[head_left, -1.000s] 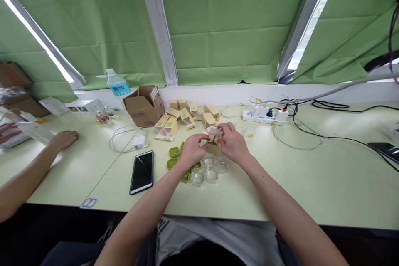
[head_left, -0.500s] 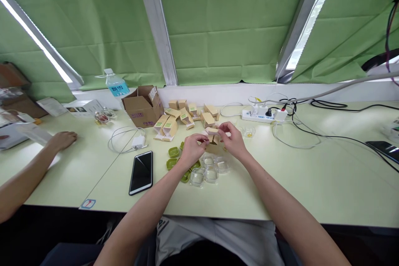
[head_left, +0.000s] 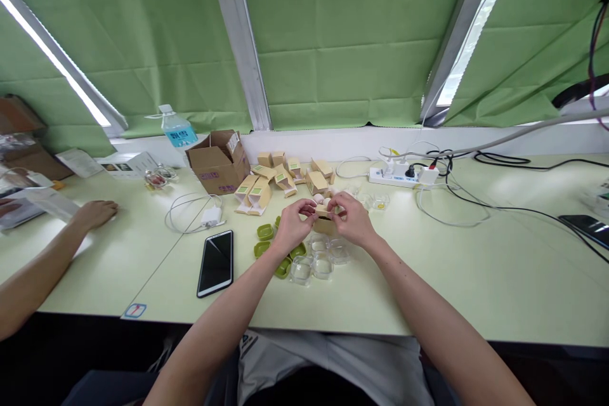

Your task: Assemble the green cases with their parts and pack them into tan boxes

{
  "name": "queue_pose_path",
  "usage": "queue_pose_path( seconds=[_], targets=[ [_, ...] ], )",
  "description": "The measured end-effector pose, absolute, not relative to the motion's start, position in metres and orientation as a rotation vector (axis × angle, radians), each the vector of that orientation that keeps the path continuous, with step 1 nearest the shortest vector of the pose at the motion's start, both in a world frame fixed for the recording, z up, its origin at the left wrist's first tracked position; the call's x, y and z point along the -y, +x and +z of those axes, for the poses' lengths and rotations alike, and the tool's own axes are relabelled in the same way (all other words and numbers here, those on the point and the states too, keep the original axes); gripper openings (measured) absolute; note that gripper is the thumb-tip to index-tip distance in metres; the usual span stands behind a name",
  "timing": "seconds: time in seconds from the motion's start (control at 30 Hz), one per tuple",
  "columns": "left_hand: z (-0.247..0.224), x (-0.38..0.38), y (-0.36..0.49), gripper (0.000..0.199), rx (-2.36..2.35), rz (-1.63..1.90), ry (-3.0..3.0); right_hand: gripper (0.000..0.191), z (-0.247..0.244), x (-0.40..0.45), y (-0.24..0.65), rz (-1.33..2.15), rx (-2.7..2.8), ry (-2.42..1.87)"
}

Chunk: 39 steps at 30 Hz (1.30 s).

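Between my hands is a small tan cardboard box (head_left: 325,224), partly hidden by my fingers. My left hand (head_left: 297,225) pinches its upper left edge, and my right hand (head_left: 353,219) grips the upper right edge. Just behind it sit some small pale round things (head_left: 320,198). Several clear plastic containers (head_left: 322,266) are grouped in front of the box. To their left lie several green square cups (head_left: 262,249), some hidden by my left forearm. More tan boxes (head_left: 260,194) with green labels stand and lie behind my left hand.
A black phone (head_left: 216,264) lies left of the cups, near a white charger (head_left: 210,216) with its cable. Behind are an open brown carton (head_left: 217,165) and a blue-labelled bottle (head_left: 177,129). A power strip (head_left: 394,176) trails cords rightward. Another person's hand (head_left: 98,214) rests at far left.
Both hands have come closer together, and my right hand is slightly lower. The box's raised top part has come down, and the pale round things behind now show.
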<state>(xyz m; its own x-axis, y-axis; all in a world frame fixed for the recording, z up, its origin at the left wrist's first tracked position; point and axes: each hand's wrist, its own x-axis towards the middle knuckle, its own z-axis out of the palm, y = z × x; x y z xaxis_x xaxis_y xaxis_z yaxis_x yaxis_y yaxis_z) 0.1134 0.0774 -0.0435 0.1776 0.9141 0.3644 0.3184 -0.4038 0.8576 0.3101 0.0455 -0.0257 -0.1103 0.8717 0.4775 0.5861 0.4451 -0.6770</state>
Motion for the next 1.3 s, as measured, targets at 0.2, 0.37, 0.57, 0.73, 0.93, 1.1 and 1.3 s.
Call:
queue_pose_path(
  seconds=[0.2,0.37,0.57,0.73,0.93,1.1,1.3],
  targets=[
    [-0.036,-0.07,0.113,0.016,-1.196,1.227,1.95,0.013,-0.021,-0.043,0.311,0.387,1.873,-1.32],
    [-0.038,-0.07,0.111,0.016,-1.227,1.218,2.065,0.012,-0.02,-0.043,0.311,0.358,1.909,-1.354],
    [-0.04,-0.068,0.109,0.015,-1.294,1.146,2.379,0.013,-0.02,-0.042,0.313,0.207,2.024,-1.379],
    [-0.034,-0.063,0.109,0.015,-1.306,0.992,2.593,0.011,-0.014,-0.036,0.312,0.091,2.136,-1.44],
    [-0.029,-0.074,0.108,0.056,-1.19,0.88,2.536,0.019,-0.008,-0.032,0.31,0.112,2.222,-1.54],
    [-0.028,-0.082,0.111,0.058,-1.013,0.754,2.484,0.02,-0.011,-0.037,0.31,0.172,2.188,-1.595],
    [-0.007,-0.106,0.111,0.049,-1.063,0.676,2.484,0.022,-0.01,-0.038,0.313,0.238,2.055,-1.509]
  ],
)
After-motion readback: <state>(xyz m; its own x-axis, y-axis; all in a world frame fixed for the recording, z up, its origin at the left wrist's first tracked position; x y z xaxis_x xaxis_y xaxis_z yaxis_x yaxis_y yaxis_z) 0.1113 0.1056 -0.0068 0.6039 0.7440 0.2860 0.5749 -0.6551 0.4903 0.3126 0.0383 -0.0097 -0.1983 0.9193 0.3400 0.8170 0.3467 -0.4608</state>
